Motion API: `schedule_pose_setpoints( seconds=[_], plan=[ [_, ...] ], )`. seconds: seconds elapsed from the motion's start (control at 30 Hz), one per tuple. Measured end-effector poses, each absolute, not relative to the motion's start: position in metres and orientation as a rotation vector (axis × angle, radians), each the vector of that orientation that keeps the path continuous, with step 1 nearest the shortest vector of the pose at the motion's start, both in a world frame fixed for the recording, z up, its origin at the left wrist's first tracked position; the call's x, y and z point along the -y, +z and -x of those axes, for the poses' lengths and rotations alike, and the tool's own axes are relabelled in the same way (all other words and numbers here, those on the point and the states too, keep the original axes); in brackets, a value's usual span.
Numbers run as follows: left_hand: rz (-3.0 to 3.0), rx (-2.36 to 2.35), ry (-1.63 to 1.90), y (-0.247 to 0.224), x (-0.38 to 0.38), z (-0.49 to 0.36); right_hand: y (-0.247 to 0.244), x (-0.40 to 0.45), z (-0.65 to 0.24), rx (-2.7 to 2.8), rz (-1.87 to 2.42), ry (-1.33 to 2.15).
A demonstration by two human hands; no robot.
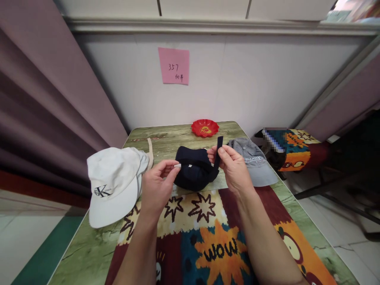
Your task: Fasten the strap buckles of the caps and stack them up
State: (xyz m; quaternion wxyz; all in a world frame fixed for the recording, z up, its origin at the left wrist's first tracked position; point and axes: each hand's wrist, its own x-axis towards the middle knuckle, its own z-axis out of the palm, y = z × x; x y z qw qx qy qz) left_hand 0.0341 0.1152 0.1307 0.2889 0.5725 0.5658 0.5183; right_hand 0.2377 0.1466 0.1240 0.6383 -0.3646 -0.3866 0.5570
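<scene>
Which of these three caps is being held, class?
The dark navy fabric cap in the middle: the left hand and right hand pinch its fastening; the white fabric cap and grey fabric cap lie unheld.

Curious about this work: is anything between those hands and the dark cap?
Nothing visible: the left hand pinches a pale piece at the edge of the dark cap; the right hand holds its strap. The white cap and grey cap flank it.

The right hand (234, 168) covers part of the grey cap (259, 172) just beside it, whose lettering (253, 159) is too blurred to read. The white tab (177, 165) at the fingertips of the left hand (157, 184) is too small to identify. Below both hands, the patterned cloth (219, 253) runs off the bottom edge.
</scene>
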Motion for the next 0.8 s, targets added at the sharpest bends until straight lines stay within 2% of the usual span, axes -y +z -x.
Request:
schedule_pose_setpoints(
  seconds=[0.2,0.37,0.47,0.6,0.8],
  plan=[
    [-1.581,-1.534,1.238,0.129,-0.118,-0.029,0.117,-0.153,-0.237,0.8,0.884,1.426],
    [-1.35,-1.416,1.237,0.122,-0.124,-0.033,0.113,-0.149,-0.229,1.016,0.877,1.516],
    [-1.215,-1.365,1.265,0.119,-0.127,-0.033,0.112,-0.146,-0.226,1.308,0.948,1.393],
    [-1.056,-1.294,1.312,0.113,-0.131,-0.03,0.108,-0.144,-0.217,1.625,1.153,1.044],
    [-0.904,-1.199,1.343,0.103,-0.136,-0.03,0.1,-0.141,-0.202,1.706,1.268,0.894]
  ],
)
